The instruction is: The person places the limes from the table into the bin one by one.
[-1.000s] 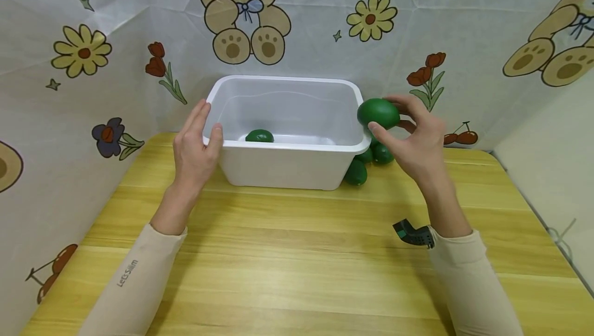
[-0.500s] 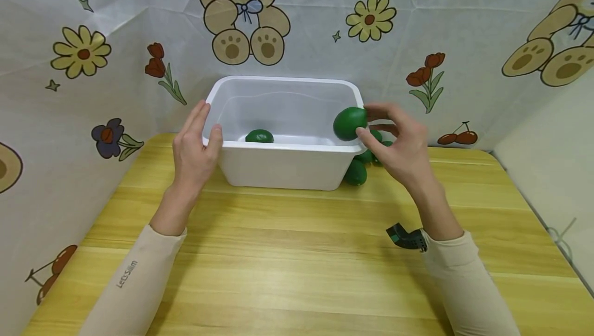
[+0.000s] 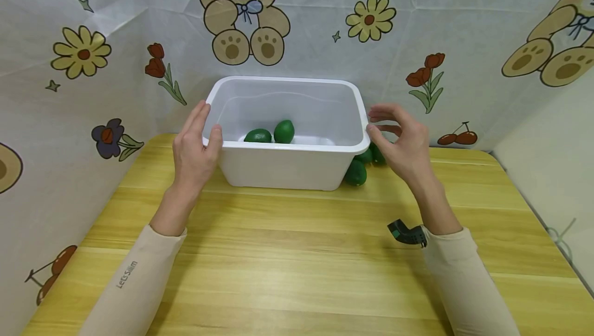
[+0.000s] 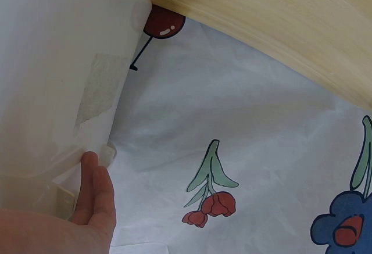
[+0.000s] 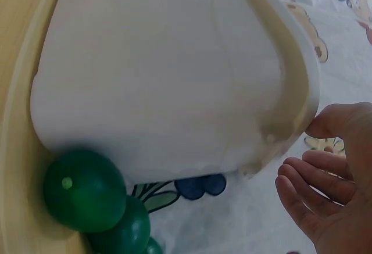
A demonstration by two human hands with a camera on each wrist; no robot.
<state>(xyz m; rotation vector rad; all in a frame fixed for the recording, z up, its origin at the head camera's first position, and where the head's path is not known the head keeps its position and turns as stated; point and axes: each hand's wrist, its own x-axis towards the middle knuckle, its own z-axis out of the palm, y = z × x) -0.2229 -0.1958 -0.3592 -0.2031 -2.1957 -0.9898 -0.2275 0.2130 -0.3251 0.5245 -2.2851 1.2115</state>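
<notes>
A white plastic bin stands on the table against the patterned cloth. Inside it lie two smooth, egg-shaped, dark green fruits, one at left and another just right of it. My left hand rests on the bin's left end, its fingers straight along the outer wall and the thumb at the front left corner. Beside the right rim, my right hand holds nothing; its fingers are loosely bent, with the thumb tip right at the rim in the right wrist view. Below that hand sit more green fruits, partly hidden.
The wooden table extends in front of the bin. White cloth printed with bears and flowers hangs behind and along the left. A small black device is fixed at the right sleeve cuff. A pale wall borders the right side.
My right hand carried a green fruit left over the rim and let it go; it now lies in the bin beside the first one. My left hand stayed on the bin.
</notes>
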